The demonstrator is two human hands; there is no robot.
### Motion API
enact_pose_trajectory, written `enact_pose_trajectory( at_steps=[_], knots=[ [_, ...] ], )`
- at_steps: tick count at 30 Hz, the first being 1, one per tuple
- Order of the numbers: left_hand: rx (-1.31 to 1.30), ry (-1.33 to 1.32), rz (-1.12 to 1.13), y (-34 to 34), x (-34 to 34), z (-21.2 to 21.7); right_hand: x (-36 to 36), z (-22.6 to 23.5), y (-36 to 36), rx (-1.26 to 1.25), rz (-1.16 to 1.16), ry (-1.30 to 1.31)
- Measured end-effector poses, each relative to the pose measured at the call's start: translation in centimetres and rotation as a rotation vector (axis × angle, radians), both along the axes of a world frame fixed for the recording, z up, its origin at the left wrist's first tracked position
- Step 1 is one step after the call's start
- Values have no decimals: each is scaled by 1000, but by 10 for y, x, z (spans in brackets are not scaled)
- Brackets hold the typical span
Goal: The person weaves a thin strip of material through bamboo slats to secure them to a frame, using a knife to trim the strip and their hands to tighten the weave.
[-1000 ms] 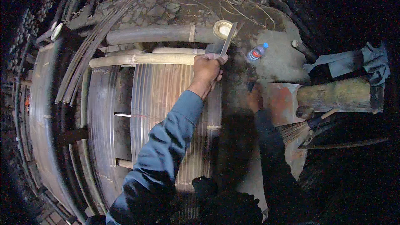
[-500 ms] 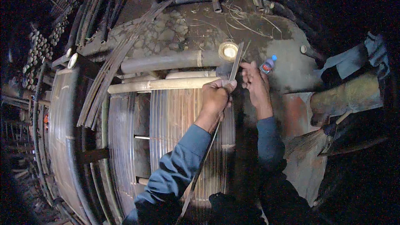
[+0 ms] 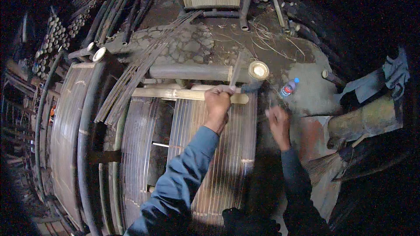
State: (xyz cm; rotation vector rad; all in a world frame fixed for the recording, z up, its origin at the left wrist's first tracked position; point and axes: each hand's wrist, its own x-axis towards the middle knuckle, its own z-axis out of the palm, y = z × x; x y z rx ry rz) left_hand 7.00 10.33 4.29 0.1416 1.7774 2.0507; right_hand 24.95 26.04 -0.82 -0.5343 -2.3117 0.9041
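Observation:
My left hand [image 3: 218, 105] is closed around a flat bamboo strip [image 3: 236, 72], whose upper end sticks up past the fist and is smeared by motion. This fist hovers over a pale bamboo pole [image 3: 175, 93] lying across the slatted bamboo bench. My right hand [image 3: 278, 124] is apart to the right, its fingers curled in; thin pale strands show near it, but what the fingers hold, if anything, is too blurred to make out. A small plastic bottle with a blue cap [image 3: 289, 87] stands just beyond the right hand.
The bamboo slat bench [image 3: 214, 148] lies beneath my arms. A thick bamboo log [image 3: 190, 71] with a cut open end is beyond it. Long bamboo strips [image 3: 144, 63] lean at left. At right are a broom [image 3: 326, 166], a large log [image 3: 365, 118] and grey cloth [image 3: 376, 78].
My right hand has drawn back toward me from beside the strip, and its fingers have curled in. The left hand still grips the strip. The whole view has shifted.

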Motion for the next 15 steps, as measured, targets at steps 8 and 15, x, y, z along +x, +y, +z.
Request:
enact_pose_trajectory(
  at_steps=[8,15],
  knots=[
    [-464,344,-28,-66,-44,-15,347,-74,-9,-54,-475,-555],
    [-662,355,-379,-308,6,75,353,-34,-29,44,-218,-775]
  ],
)
